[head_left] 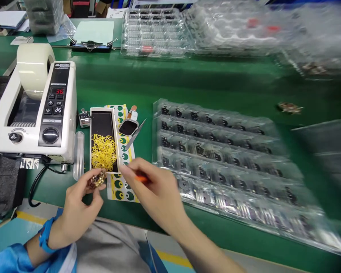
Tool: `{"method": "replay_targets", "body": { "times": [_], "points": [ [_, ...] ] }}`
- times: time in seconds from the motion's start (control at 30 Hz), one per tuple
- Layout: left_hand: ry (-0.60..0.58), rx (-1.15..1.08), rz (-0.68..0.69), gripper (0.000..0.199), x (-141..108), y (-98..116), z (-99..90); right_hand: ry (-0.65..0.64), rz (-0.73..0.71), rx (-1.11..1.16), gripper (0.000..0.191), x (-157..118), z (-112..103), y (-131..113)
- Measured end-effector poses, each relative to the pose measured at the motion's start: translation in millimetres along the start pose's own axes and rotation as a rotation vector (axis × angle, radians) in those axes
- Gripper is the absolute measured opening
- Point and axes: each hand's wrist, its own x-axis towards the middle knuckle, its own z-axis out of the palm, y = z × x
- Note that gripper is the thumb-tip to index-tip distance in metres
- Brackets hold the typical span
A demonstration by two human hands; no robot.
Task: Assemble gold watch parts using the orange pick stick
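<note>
A small gold-coloured metal part (97, 179) is pinched between the thumb and fingers of my left hand (81, 197), just in front of a white box (116, 144). Inside that box lies a heap of small yellow rings (103, 151). My right hand (156, 189) is closed around an orange tool (141, 178); only a bit of it shows between the fingers, and blur hides its kind. The right fingertips are beside the box's near right corner. Behind that hand, tweezers (135, 134) and a smartwatch (128, 126) lie on a sheet of green-and-yellow stickers (118, 191).
At left stands a tape dispenser (57, 110), with a tally counter (84, 118) beside it. A clear compartment tray (216, 148) of small black and metal parts fills the right side. More plastic trays (156, 34) are stacked behind; another metal part (290, 108) lies far right.
</note>
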Motion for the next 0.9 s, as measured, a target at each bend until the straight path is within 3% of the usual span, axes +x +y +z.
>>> {"method": "replay_targets", "body": {
  "times": [0.1, 0.2, 0.27, 0.37, 0.5, 0.63, 0.7, 0.77, 0.9],
  "points": [
    [0.037, -0.091, -0.053, 0.038, -1, 6, -9.2, -0.102, -0.060, -0.326, 0.013, 11, 4, 17],
    [0.040, -0.224, -0.140, 0.031, 0, 11, -16.9, -0.105, -0.204, -0.465, 0.027, -2, 1, 23],
    [-0.019, -0.300, -0.222, 0.028, 0, 10, -19.6, -0.064, -0.299, -0.489, 0.023, -17, -7, 24],
    [-0.171, -0.371, -0.321, 0.027, -2, 4, -19.4, 0.045, -0.389, -0.574, 0.014, -37, -31, 33],
    [-0.293, -0.444, -0.338, 0.028, -4, 0, -13.6, 0.149, -0.388, -0.757, 0.013, -47, -82, 61],
    [-0.354, -0.468, -0.330, 0.033, 0, 7, -6.4, -0.026, -0.442, -0.852, 0.028, -45, -119, 83],
    [-0.360, -0.470, -0.327, 0.032, 1, 11, -2.8, -0.128, -0.474, -0.897, 0.030, -43, -124, 87],
    [-0.338, -0.470, -0.326, 0.030, 0, 13, 0.7, -0.153, -0.506, -0.939, 0.031, -42, -121, 89],
    [-0.390, -0.425, -0.278, 0.022, -2, 17, 10.2, -0.034, -0.564, -0.917, 0.028, -51, -107, 81]
  ]
}}
